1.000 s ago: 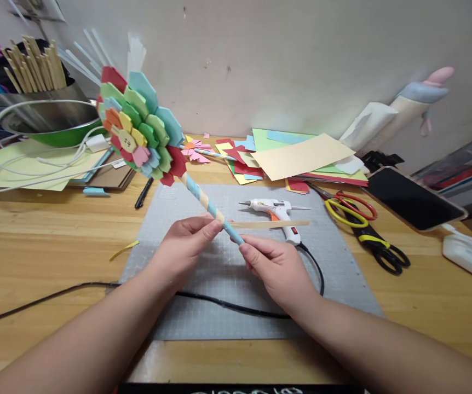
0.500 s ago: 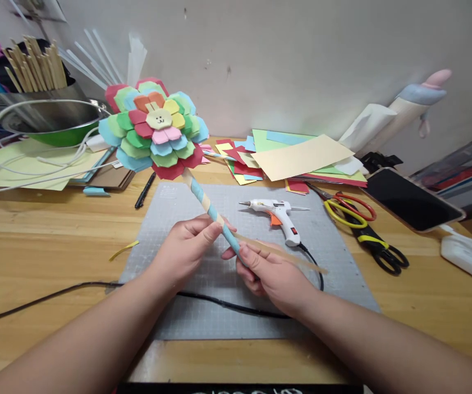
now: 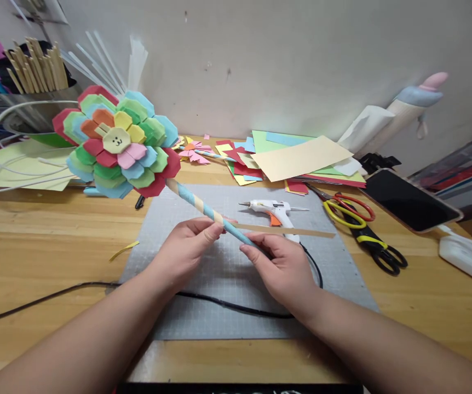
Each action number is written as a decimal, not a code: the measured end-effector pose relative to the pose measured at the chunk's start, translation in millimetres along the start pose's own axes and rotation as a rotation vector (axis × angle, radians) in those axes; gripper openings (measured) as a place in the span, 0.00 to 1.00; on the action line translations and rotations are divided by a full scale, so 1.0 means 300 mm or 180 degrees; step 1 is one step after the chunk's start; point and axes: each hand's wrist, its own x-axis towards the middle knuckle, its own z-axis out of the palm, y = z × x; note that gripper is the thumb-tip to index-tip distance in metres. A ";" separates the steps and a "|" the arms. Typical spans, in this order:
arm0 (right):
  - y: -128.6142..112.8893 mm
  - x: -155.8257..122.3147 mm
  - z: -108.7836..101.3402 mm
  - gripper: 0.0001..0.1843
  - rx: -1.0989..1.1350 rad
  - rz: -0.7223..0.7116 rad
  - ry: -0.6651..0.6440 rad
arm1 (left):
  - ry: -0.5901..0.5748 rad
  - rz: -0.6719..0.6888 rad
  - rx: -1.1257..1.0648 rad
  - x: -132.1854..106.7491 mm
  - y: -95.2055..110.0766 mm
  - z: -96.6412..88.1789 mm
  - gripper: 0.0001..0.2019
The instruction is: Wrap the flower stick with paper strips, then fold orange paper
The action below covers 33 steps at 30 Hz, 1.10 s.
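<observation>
Two hands, my left [image 3: 190, 245] and right [image 3: 283, 268], pinch stem [image 3: 208, 211] below flower [image 3: 116, 140] | likely light, stiff | hold there; petals [image 3: 131, 156] could crush

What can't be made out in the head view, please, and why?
In the head view:
Lower end of the striped stem: hidden in the right hand.
Inner end of the paper strip: hidden by the stem and left hand.
Grip of the glue gun: partly behind the strip.
Most of the black pen: behind the paper flower.
Black object: cut off by the bottom edge.
</observation>
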 end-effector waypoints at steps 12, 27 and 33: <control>-0.011 0.023 0.002 0.17 0.1936 0.1518 -0.0786 | -0.0038 0.0165 0.0200 -0.003 0.017 0.003 0.15; -0.010 0.023 -0.014 0.15 0.2599 0.1559 -0.1615 | -0.0155 0.0173 0.0242 0.000 0.021 -0.005 0.16; -0.016 0.036 -0.014 0.15 0.2625 0.1715 -0.1422 | 0.0121 -0.0037 0.0343 0.002 0.015 -0.007 0.19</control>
